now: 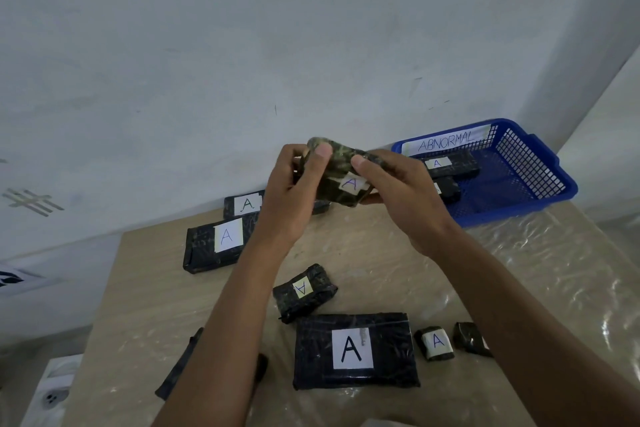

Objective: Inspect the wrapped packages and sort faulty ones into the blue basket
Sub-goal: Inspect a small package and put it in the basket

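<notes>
- Both hands hold one wrapped package [341, 175] up above the bench [381, 263]: the left hand [294, 191] has its fingers curled round the package's left end, thumb on top, and the right hand [398, 191] pinches the right end, thumb on top too.
- The package's white "A" label faces the camera, just below the two thumbs. It looks as if it is being checked; whether it has a fault cannot be told from here.
- Just right of the grip and a little beyond it stands the blue basket [540, 184], marked "ABNORMAL". Two dark packages [450, 166] already lie in it, so part of the sorting looks done.
- Left of the grip, near the wall, lie two labelled packages [221, 243], one behind the other.
- Below the grip, nearer the person, lie a small package [304, 291], a large flat package [353, 350] and two little ones [434, 343] to its right. Another dark one is partly hidden under the left forearm.
- These may be awaiting inspection or already passed; that cannot be told.
</notes>
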{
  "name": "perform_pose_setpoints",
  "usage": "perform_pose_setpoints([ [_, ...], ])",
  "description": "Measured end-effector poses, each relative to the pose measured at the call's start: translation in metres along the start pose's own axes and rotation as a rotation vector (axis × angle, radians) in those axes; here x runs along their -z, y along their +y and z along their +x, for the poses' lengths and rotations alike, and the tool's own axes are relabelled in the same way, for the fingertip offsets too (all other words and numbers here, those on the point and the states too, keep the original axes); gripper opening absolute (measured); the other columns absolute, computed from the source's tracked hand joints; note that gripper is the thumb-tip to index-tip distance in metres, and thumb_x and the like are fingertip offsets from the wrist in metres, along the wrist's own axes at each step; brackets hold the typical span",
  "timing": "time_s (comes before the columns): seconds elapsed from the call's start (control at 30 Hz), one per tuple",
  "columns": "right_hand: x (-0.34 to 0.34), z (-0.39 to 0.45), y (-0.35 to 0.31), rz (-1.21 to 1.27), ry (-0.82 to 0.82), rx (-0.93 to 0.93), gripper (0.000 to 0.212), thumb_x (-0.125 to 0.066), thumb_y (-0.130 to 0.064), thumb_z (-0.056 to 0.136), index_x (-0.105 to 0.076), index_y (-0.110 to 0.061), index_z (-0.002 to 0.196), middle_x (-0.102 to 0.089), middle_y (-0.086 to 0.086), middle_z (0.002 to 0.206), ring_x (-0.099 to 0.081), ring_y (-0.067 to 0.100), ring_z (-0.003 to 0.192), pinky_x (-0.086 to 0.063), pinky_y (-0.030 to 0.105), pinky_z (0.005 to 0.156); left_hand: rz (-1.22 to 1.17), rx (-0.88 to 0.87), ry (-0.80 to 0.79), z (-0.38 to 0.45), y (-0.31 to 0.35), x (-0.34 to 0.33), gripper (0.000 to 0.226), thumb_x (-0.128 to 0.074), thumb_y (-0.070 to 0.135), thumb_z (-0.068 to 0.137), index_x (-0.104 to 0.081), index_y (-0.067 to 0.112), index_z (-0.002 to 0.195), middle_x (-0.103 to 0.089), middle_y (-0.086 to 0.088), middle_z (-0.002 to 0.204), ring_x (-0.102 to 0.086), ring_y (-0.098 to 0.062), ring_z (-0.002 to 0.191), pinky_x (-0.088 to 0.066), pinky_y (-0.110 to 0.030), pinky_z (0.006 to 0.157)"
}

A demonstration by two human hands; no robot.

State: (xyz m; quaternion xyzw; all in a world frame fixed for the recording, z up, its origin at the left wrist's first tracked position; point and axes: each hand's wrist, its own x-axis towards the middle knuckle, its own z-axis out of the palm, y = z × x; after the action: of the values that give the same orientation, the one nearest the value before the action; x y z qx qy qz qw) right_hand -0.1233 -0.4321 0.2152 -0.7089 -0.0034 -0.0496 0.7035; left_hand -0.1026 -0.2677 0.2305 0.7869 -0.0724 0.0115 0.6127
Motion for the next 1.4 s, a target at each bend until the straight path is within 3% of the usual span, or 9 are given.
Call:
perform_pose_setpoints([
  [0.1, 0.0, 0.002, -0.003, 0.276, 0.094, -0.176, 0.026, -0.06, -0.033, 0.104, -0.075, -0.013, 0.098, -0.079, 0.008, 0.089, -0.078, 0.026, 0.089, -0.064, 0.04, 0.075, -0.035, -0.021, 0.045, -0.006, -0.005, -0.004, 0.039, -0.053, 0.062, 0.097, -0.054, 0.038, 0.129, -0.068, 0.005, 0.117, -0.068, -0.004, 0.104, -0.057, -0.024, 0.083],
  [0.23, -0.002, 0.002, -0.006, 0.328, 0.1, -0.207, 0.033, -0.057, -0.037, 0.106, -0.07, -0.009, 0.117, -0.078, 0.014, 0.101, -0.078, 0.029, 0.093, -0.065, 0.041, 0.073, -0.16, -0.02, 0.117, -0.015, -0.01, -0.014, 0.048, -0.059, 0.031, 0.103, -0.045, 0.039, 0.148, -0.066, 0.0, 0.127, -0.068, 0.0, 0.107, -0.057, -0.02, 0.085],
  [0.4, -0.002, -0.005, -0.005, 0.161, -0.021, 0.013, 0.039, -0.056, -0.041, 0.105, -0.056, -0.034, 0.143, -0.075, -0.007, 0.103, -0.076, 0.022, 0.085, -0.061, 0.033, 0.074, -0.454, 0.14, 0.142, -0.008, 0.0, -0.01, 0.041, -0.057, 0.02, 0.105, -0.055, 0.027, 0.145, -0.079, 0.005, 0.106, -0.073, -0.013, 0.103, -0.059, -0.033, 0.09],
  [0.6, 0.004, -0.007, 0.008, -0.027, -0.096, 0.222, 0.054, -0.057, -0.052, 0.095, -0.044, -0.046, 0.148, -0.046, -0.003, 0.147, -0.052, 0.008, 0.135, -0.047, 0.037, 0.111, -0.665, 0.355, -0.029, -0.005, 0.013, -0.002, 0.023, -0.058, 0.025, 0.103, -0.071, 0.016, 0.12, -0.074, -0.007, 0.108, -0.067, -0.014, 0.089, -0.06, -0.026, 0.072],
  [0.73, 0.001, -0.002, 0.007, 0.053, -0.047, 0.229, 0.049, -0.059, -0.041, 0.095, -0.054, -0.024, 0.141, -0.058, 0.009, 0.128, -0.064, 0.009, 0.108, -0.052, 0.028, 0.093, -0.538, 0.295, -0.01, -0.011, 0.013, -0.012, 0.032, -0.056, 0.043, 0.103, -0.073, 0.02, 0.116, -0.073, -0.004, 0.109, -0.069, -0.017, 0.098, -0.057, -0.035, 0.088],
  [0.87, -0.005, -0.004, 0.008, 0.125, 0.074, 0.26, 0.045, -0.06, -0.04, 0.088, -0.062, -0.014, 0.125, -0.065, -0.002, 0.099, -0.064, 0.005, 0.087, -0.052, 0.022, 0.08, -0.243, -0.017, -0.032, -0.021, 0.002, -0.025, 0.074, -0.055, 0.064, 0.086, -0.044, 0.032, 0.152, -0.051, 0.003, 0.149, -0.051, -0.008, 0.138, -0.044, -0.033, 0.114],
  [1.1, -0.018, -0.01, 0.01, 0.202, 0.098, 0.266, 0.021, -0.055, -0.012, 0.088, -0.058, -0.006, 0.108, -0.063, -0.01, 0.078, -0.06, 0.002, 0.072, -0.051, 0.019, 0.068, -0.034, -0.27, 0.195, -0.018, -0.017, -0.038, 0.045, -0.047, 0.036, 0.09, -0.067, 0.009, 0.121, -0.064, -0.007, 0.117, -0.063, -0.021, 0.11, -0.053, -0.05, 0.095],
  [1.27, -0.013, -0.01, 0.009, 0.15, -0.072, 0.2, 0.049, -0.062, -0.043, 0.087, -0.058, -0.011, 0.124, -0.067, -0.011, 0.095, -0.067, 0.006, 0.091, -0.054, 0.026, 0.083, -0.074, -0.219, 0.254, -0.012, -0.019, -0.03, 0.042, -0.045, 0.039, 0.092, -0.069, 0.008, 0.104, -0.068, -0.013, 0.104, -0.066, -0.026, 0.098, -0.053, -0.058, 0.086],
  [1.4, -0.012, -0.011, 0.009, 0.169, -0.06, 0.203, 0.049, -0.067, -0.038, 0.082, -0.061, -0.012, 0.122, -0.07, -0.011, 0.094, -0.068, 0.008, 0.092, -0.055, 0.028, 0.084, -0.111, -0.21, 0.18, -0.011, -0.019, -0.02, 0.038, -0.044, 0.042, 0.093, -0.068, 0.015, 0.105, -0.066, -0.016, 0.109, -0.063, -0.031, 0.107, -0.049, -0.061, 0.095],
])
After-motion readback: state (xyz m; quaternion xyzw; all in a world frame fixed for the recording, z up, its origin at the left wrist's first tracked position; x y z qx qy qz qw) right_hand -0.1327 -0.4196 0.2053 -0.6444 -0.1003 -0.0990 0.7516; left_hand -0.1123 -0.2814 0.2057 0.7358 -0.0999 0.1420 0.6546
